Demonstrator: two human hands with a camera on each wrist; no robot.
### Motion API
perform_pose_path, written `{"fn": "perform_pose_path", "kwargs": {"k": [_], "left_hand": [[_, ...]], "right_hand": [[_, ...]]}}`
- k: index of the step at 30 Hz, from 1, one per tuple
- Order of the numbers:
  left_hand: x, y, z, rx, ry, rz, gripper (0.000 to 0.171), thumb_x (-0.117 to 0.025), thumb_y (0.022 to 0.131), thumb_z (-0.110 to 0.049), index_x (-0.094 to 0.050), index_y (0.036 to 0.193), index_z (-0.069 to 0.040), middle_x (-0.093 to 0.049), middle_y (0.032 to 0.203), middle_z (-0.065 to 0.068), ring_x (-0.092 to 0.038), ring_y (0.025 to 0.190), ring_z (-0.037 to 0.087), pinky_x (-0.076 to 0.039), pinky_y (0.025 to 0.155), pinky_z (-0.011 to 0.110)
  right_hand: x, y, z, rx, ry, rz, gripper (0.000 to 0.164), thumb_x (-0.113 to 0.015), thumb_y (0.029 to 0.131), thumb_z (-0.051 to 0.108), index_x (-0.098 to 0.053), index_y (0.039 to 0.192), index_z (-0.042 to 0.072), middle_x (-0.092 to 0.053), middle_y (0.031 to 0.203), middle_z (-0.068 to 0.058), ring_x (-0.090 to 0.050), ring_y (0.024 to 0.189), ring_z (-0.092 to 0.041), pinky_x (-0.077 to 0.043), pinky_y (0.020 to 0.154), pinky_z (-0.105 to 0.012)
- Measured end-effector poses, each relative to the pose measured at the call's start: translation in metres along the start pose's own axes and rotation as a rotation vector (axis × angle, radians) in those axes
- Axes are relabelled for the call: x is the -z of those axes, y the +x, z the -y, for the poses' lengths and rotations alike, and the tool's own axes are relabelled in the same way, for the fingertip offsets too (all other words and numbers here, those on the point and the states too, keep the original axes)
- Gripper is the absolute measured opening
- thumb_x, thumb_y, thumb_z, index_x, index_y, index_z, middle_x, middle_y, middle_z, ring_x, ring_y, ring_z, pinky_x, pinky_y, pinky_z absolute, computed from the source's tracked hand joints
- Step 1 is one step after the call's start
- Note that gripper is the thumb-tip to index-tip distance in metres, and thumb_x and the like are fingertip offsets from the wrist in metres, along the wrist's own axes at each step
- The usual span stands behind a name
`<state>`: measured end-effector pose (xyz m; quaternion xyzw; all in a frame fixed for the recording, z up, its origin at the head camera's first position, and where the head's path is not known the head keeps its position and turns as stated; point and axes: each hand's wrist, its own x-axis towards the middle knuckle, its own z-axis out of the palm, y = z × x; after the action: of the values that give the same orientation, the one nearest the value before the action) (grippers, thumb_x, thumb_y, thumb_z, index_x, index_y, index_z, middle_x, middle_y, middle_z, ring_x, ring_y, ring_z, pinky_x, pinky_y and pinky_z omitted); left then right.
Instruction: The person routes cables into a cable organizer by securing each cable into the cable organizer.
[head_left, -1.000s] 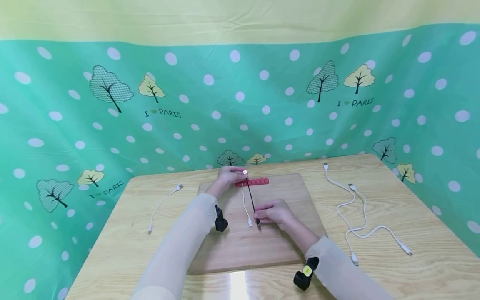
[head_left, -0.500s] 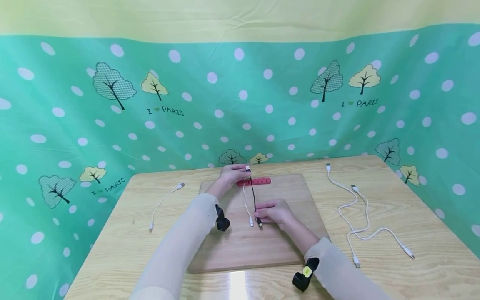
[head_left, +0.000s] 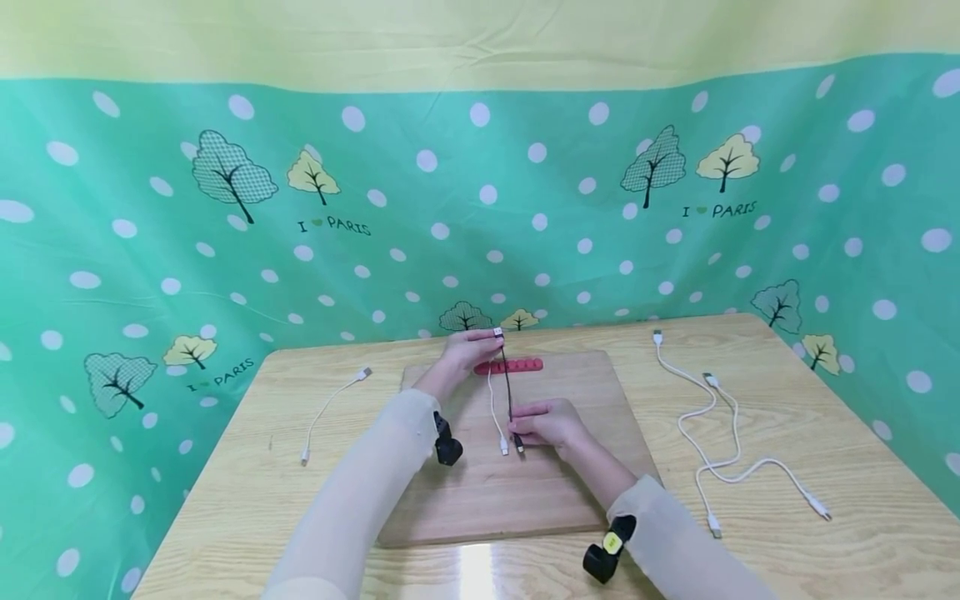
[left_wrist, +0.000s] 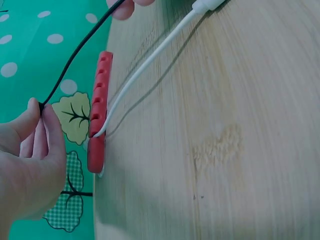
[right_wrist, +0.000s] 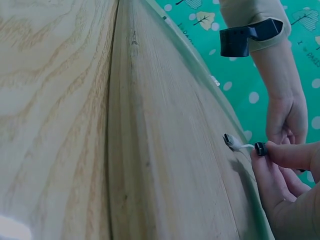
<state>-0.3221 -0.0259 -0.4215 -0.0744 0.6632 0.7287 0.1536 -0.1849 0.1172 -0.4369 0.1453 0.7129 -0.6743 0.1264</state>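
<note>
Black cable [left_wrist: 76,52], one, stretched between both hands over a wooden board [head_left: 480,504]. Left hand [head_left: 460,352] at the far end, grip pinching it by the USB plug [head_left: 498,332]. Right hand [head_left: 553,423] at the near end, grip pinching it beside the small plug [right_wrist: 260,149]. Red slotted strip [left_wrist: 98,112], one, along the board's far edge; black cable held apart from it. First white cable [left_wrist: 150,60] of four: seated in a slot toward the strip's left end, its white plug [head_left: 504,447] near the small plug. Second white cable [head_left: 328,402]: on the desk [head_left: 255,517], left of the board. Third and fourth white cables [head_left: 718,466]: right of the board, crossing. Wrist cameras [head_left: 603,558]: two, one per arm.
</note>
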Motion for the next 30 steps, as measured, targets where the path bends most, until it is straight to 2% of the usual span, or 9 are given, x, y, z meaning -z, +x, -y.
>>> {"fn": "perform_pose_path", "kwargs": {"k": [4, 9, 14, 18, 24, 26, 30], "left_hand": [[0.005, 0.006, 0.001, 0.011, 0.049, -0.001, 0.038, -0.072, 0.084, 0.002, -0.066, 0.121, 0.000, -0.067, 0.126, 0.021, -0.070, 0.079, 0.008, -0.056, 0.101, 0.034], [0.014, 0.012, 0.003, 0.025, 0.093, 0.055, 0.039, -0.071, 0.084, 0.005, -0.063, 0.122, 0.005, -0.070, 0.118, 0.021, -0.071, 0.075, 0.009, -0.056, 0.101, 0.036], [0.020, 0.017, 0.005, -0.005, 0.185, 0.084, 0.038, -0.072, 0.083, 0.006, -0.064, 0.120, 0.006, -0.076, 0.104, 0.016, -0.069, 0.068, 0.007, -0.061, 0.090, 0.032], [0.021, 0.020, 0.007, -0.049, 0.298, 0.092, 0.036, -0.076, 0.081, 0.002, -0.068, 0.116, 0.003, -0.075, 0.107, 0.016, -0.070, 0.070, 0.006, -0.062, 0.082, 0.025], [0.016, 0.022, 0.006, -0.123, 0.420, 0.038, 0.033, -0.079, 0.079, -0.004, -0.072, 0.110, -0.002, -0.074, 0.112, 0.016, -0.075, 0.088, 0.015, -0.061, 0.082, 0.023], [0.014, 0.020, 0.004, -0.136, 0.455, 0.012, 0.033, -0.080, 0.077, -0.003, -0.073, 0.109, -0.003, -0.074, 0.110, 0.016, -0.075, 0.090, 0.017, -0.061, 0.082, 0.024], [0.011, 0.016, 0.002, -0.180, 0.589, -0.018, 0.034, -0.082, 0.075, -0.005, -0.073, 0.108, -0.003, -0.076, 0.105, 0.014, -0.075, 0.093, 0.021, -0.061, 0.083, 0.024]], "right_hand": [[-0.001, 0.001, -0.003, 0.003, -0.007, -0.009, 0.031, -0.074, 0.078, -0.007, -0.070, 0.109, -0.006, -0.077, 0.094, -0.019, -0.075, 0.075, -0.016, -0.064, 0.072, -0.030], [-0.004, 0.001, -0.009, 0.005, -0.018, -0.009, 0.029, -0.075, 0.077, -0.007, -0.072, 0.106, -0.007, -0.077, 0.093, -0.020, -0.074, 0.072, -0.014, -0.064, 0.070, -0.029], [-0.006, 0.001, -0.012, 0.008, -0.047, -0.023, 0.025, -0.075, 0.078, -0.006, -0.073, 0.103, -0.006, -0.077, 0.091, -0.020, -0.073, 0.071, -0.014, -0.064, 0.068, -0.028], [-0.006, 0.001, -0.009, 0.001, -0.091, -0.027, 0.024, -0.076, 0.078, -0.005, -0.073, 0.102, -0.006, -0.076, 0.093, -0.021, -0.075, 0.074, -0.016, -0.064, 0.068, -0.028], [-0.006, 0.001, -0.001, -0.001, -0.154, -0.040, 0.021, -0.074, 0.080, -0.004, -0.073, 0.101, -0.006, -0.076, 0.095, -0.022, -0.076, 0.076, -0.018, -0.064, 0.069, -0.028], [-0.006, 0.001, 0.002, 0.000, -0.160, -0.037, 0.021, -0.074, 0.080, -0.005, -0.073, 0.101, -0.008, -0.076, 0.095, -0.023, -0.075, 0.075, -0.017, -0.064, 0.069, -0.028], [-0.007, 0.002, 0.003, -0.005, -0.175, -0.031, 0.021, -0.074, 0.079, -0.007, -0.073, 0.100, -0.008, -0.076, 0.092, -0.023, -0.074, 0.072, -0.015, -0.064, 0.067, -0.028]]}}
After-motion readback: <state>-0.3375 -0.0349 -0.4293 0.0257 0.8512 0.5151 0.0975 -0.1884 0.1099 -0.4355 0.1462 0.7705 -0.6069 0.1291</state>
